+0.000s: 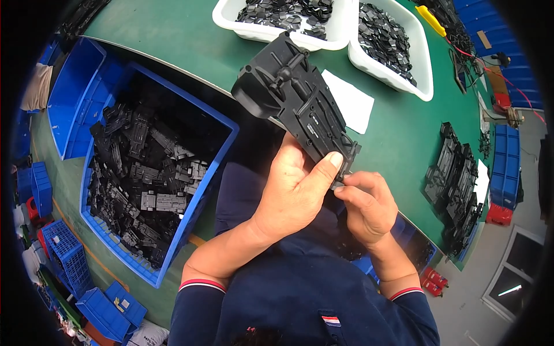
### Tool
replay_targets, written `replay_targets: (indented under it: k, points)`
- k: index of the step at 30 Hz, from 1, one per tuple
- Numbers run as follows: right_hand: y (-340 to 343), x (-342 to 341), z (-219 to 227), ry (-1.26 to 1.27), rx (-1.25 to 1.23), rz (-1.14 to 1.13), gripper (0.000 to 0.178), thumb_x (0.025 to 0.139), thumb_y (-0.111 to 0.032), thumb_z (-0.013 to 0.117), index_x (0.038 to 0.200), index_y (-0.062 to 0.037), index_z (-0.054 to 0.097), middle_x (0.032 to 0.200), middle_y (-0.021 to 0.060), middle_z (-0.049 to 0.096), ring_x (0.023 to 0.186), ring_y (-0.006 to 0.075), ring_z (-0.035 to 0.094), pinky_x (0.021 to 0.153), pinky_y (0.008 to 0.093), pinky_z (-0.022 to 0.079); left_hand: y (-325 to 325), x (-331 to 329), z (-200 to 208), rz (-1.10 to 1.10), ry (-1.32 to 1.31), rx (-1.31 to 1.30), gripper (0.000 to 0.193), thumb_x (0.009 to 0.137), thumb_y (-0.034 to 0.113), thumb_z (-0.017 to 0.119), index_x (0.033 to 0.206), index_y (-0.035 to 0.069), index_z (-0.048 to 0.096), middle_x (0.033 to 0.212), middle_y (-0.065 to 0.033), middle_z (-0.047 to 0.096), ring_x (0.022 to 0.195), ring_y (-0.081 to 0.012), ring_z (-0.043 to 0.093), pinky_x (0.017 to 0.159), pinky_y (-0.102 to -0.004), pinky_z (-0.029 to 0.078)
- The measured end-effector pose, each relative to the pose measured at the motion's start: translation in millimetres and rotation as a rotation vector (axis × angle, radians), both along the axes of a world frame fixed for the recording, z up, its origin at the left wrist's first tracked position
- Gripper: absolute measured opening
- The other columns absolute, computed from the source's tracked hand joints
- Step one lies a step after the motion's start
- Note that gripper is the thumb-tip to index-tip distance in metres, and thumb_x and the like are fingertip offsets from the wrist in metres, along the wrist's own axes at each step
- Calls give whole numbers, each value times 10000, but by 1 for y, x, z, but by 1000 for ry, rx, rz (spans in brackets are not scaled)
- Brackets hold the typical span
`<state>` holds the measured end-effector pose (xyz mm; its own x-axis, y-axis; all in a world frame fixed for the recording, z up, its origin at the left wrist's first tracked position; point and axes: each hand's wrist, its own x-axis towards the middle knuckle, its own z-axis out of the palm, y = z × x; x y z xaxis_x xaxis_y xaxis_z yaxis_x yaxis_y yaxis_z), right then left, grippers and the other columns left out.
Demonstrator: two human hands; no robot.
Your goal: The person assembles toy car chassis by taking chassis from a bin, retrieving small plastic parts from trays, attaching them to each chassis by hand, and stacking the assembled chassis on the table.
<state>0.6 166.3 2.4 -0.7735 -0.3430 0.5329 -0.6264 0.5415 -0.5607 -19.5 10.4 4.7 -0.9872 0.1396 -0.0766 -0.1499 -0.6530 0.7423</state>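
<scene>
A black plastic toy-car chassis [316, 118], its underside with screws and moulded ribs turned up, is held tilted above the table's near edge. Around its near part wraps my left hand [293, 193], thumb pressed on the underside. Close beside it, at the chassis's near end, my right hand [369, 205] has thumb and forefinger closed on a small dark flat piece [336, 185]. That piece is at the end of the chassis; whether it is seated there I cannot tell.
On the green table [398, 150] stand two white tubs, left [245, 29] and right [395, 85], of small black parts. White paper [355, 104] lies near them. Several black chassis [453, 179] are stacked at right. A blue crate [199, 202] of chassis stands left, below the tabletop.
</scene>
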Motion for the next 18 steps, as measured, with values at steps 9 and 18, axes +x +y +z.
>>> replay_targets:
  k: [9, 18]
  points:
    - [0, -7, 9, -265, -85, 53, 250, 700, 97, 688, 914, -30, 681, 897, 120, 650, 759, 233, 641, 658, 293, 523, -6, -4, -20, 58, -33, -8, 318, 920, -2, 521, 1220, 0, 415, 1101, -43, 520, 1021, -98, 507, 892, -264, 430]
    - [-22, -117, 80, -212, -19, -67, 115, 788, -14, 691, 899, 13, 674, 819, 108, 659, 718, 164, 638, 662, 264, 510, -32, -1, -28, 65, -111, 106, 380, 891, -11, 537, 1259, -10, 447, 1185, -50, 541, 1098, -123, 509, 971, -288, 387]
